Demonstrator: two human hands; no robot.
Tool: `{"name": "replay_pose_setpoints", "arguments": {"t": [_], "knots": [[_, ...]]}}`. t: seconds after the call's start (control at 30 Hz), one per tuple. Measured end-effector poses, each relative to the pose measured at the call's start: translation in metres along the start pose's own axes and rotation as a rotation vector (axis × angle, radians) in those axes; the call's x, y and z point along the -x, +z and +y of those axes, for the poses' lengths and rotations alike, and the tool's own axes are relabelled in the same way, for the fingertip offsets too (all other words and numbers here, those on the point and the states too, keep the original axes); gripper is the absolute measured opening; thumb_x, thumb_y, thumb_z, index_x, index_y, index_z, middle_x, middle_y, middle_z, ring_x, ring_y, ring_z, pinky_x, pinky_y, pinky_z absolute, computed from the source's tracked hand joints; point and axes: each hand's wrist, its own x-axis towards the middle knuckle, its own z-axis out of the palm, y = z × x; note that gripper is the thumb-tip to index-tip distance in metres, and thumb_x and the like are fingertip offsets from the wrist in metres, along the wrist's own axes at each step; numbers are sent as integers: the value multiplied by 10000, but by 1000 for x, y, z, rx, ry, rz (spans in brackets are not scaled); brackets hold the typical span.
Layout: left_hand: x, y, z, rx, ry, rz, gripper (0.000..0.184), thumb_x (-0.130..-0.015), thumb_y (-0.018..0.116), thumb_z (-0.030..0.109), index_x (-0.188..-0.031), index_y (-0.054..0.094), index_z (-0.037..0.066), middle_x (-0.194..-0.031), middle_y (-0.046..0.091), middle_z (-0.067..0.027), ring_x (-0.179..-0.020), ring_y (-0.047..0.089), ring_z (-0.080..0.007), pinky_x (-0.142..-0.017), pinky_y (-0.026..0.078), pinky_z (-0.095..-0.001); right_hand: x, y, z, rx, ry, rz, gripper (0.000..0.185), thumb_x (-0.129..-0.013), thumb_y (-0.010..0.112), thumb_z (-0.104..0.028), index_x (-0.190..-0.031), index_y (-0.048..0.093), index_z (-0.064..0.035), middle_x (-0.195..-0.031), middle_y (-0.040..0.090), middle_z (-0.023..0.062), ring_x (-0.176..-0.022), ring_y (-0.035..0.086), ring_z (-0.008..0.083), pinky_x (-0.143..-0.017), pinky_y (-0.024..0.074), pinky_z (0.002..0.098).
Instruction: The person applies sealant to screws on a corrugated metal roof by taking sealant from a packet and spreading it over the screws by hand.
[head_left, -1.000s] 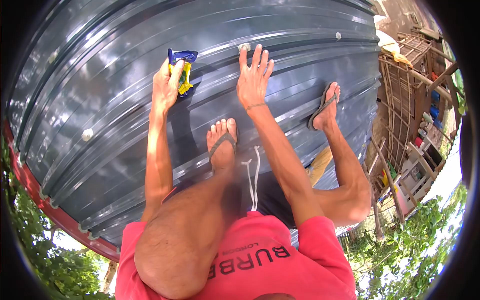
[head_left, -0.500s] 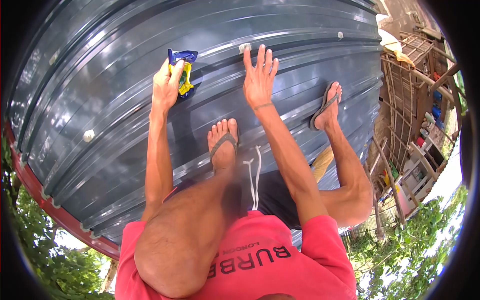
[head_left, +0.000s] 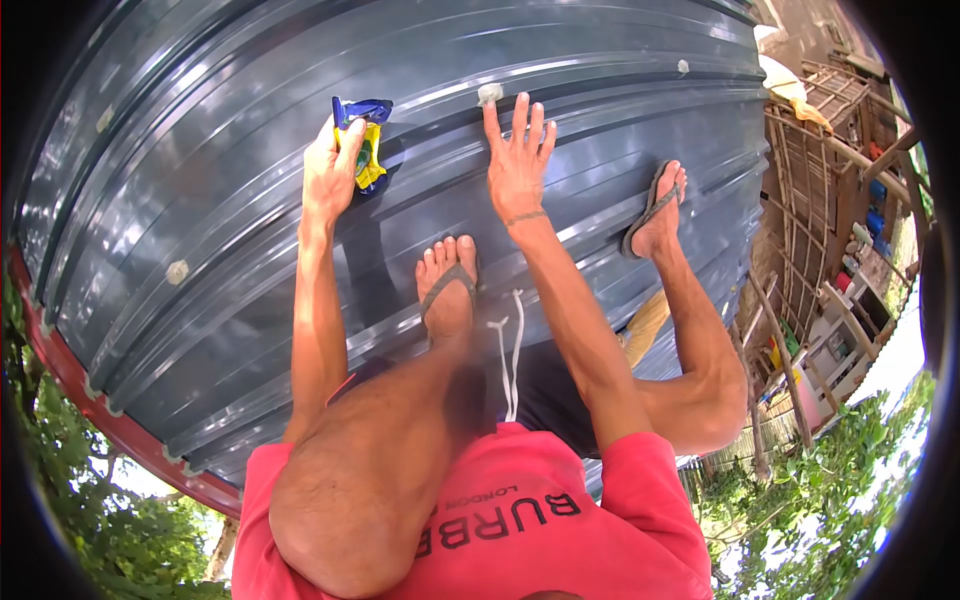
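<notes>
My left hand (head_left: 333, 172) grips a crumpled blue and yellow packet (head_left: 370, 148) between thumb and fingers, above the dark ribbed metal roof (head_left: 230, 180). To its right, my right hand (head_left: 517, 160) is spread with its fingers apart and holds nothing. The index fingertip is at the lower edge of a whitish lump (head_left: 490, 93) on a roof rib; whether it touches cannot be made out. A second whitish lump (head_left: 177, 272) sits on the roof at the left, and a smaller one (head_left: 683, 67) at the upper right.
My sandalled feet (head_left: 447, 290) rest on the roof, below and right of my hands. A red edge strip (head_left: 110, 430) borders the roof at lower left. Beyond its right side are a wooden frame structure (head_left: 800, 200), a yellowish cloth (head_left: 790, 90) and green foliage (head_left: 800, 510).
My right hand has shifted slightly right, and its index finger has moved from over the whitish lump to its lower edge. My left hand still holds the packet, nearly unmoved.
</notes>
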Motion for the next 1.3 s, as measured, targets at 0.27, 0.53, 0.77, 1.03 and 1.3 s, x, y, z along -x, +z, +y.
{"name": "replay_pose_setpoints", "arguments": {"t": [0.27,0.53,0.77,1.03,1.3], "knots": [[-1,-2,2,-88,-4,-4,308,-1053,588,305,-1177,667,34,-893,668,-13,-828,558,-85,-768,479,-279,-5,1,11,37,-62,66,679,-924,578,-73,-1557,375,-210,-1641,216,246,-1497,247,445,-1221,153,610],[2,-1,5,-107,-24,3,349,-1049,585,354,-1183,666,42,-896,676,-23,-839,567,-102,-782,481,-290,-5,-2,10,44,-39,45,695,-915,601,-91,-1557,372,-225,-1636,232,234,-1491,266,431,-1220,154,606],[1,-2,4,-113,-29,1,348,-1049,585,353,-1174,667,39,-896,678,-28,-846,570,-104,-781,484,-296,-2,4,17,10,-54,28,781,-896,552,-11,-1595,299,-251,-1645,214,221,-1475,278,447,-1205,182,600],[0,-2,2,-146,-27,10,361,-1047,580,371,-1167,670,42,-903,685,-41,-852,578,-108,-795,486,-299,0,2,17,-45,-37,17,737,-914,559,-32,-1582,321,-233,-1647,208,230,-1487,260,443,-1205,180,608],[1,-1,3,-125,-11,-1,359,-1048,577,370,-1173,670,47,-906,683,-41,-851,579,-115,-800,484,-302,-13,2,28,-199,-21,47,749,-878,558,34,-1551,376,-238,-1633,213,248,-1489,236,451,-1204,171,612]]}}
